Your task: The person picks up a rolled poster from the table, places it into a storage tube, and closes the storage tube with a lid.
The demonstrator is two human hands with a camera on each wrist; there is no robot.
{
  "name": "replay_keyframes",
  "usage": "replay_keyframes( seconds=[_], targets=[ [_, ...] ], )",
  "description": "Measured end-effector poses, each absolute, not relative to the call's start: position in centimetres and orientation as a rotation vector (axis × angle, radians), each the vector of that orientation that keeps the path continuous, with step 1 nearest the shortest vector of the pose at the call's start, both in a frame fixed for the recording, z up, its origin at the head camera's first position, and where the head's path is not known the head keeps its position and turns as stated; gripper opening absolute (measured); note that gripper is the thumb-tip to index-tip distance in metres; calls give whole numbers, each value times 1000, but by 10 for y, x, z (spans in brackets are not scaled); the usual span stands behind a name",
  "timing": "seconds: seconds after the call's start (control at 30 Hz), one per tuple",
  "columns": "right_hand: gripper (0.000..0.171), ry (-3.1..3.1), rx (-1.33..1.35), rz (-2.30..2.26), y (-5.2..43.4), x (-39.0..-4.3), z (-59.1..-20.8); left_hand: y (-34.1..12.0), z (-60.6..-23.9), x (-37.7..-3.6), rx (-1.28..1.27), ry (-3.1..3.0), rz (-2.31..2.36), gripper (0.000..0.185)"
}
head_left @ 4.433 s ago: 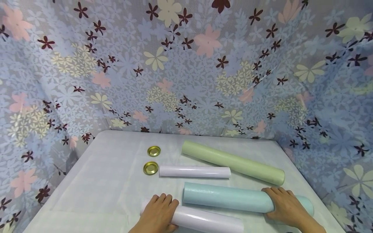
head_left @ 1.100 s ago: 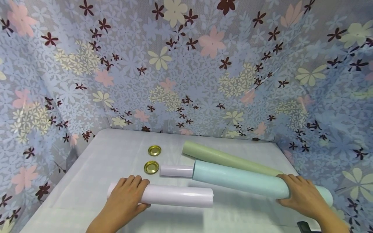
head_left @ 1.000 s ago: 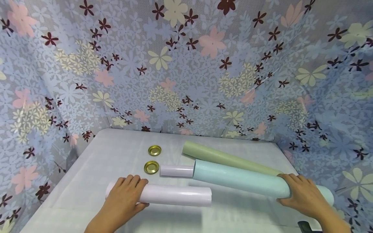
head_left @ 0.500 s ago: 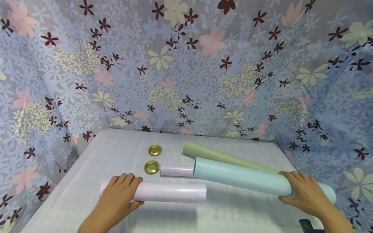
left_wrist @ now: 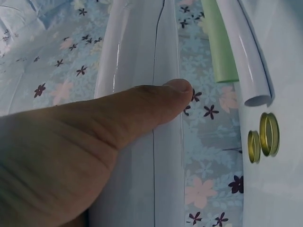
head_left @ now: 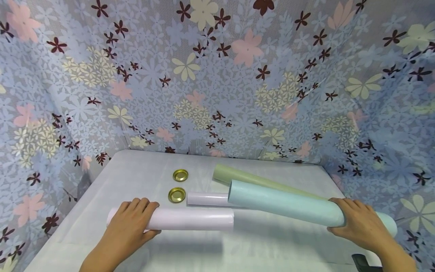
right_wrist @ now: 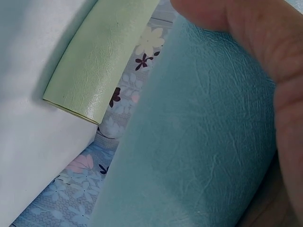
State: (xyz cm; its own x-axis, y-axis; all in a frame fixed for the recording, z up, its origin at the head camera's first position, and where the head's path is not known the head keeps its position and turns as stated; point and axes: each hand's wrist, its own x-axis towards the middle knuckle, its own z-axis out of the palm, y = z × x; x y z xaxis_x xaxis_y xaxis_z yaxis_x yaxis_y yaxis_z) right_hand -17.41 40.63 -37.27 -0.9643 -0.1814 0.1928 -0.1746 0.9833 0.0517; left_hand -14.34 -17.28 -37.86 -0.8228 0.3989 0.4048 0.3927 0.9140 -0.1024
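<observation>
Your left hand (head_left: pixel 130 223) reaches in from the lower left, palm down, and its fingers curl over the near end of the glossy pale lilac paper roll (head_left: pixel 190 220), gripping it; in the left wrist view your thumb (left_wrist: pixel 156 101) presses along the roll's seam. The roll lies crosswise near the front of the white-covered table (head_left: pixel 136 170).

Your right hand (head_left: pixel 360 224) comes in from the lower right, wrist angled inward, and its fingers wrap over the top of the long textured light blue roll (head_left: pixel 285 202) close to its right end, holding it. This roll slants from the table's middle toward the right edge, in front of the long pale green roll (head_left: pixel 238 176). Its left end overlaps a shorter white glossy roll (head_left: pixel 205 198), beside which sit two round gold metal lids (head_left: pixel 177 194).
</observation>
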Motion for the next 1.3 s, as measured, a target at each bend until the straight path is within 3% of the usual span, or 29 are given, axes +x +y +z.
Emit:
replay_keyframes(
  seconds=[1.3],
  targets=[
    [88,-2916,267,-66,409,-168,-366,-207,-366,-155,-514,-2609,-4,65]
  ],
)
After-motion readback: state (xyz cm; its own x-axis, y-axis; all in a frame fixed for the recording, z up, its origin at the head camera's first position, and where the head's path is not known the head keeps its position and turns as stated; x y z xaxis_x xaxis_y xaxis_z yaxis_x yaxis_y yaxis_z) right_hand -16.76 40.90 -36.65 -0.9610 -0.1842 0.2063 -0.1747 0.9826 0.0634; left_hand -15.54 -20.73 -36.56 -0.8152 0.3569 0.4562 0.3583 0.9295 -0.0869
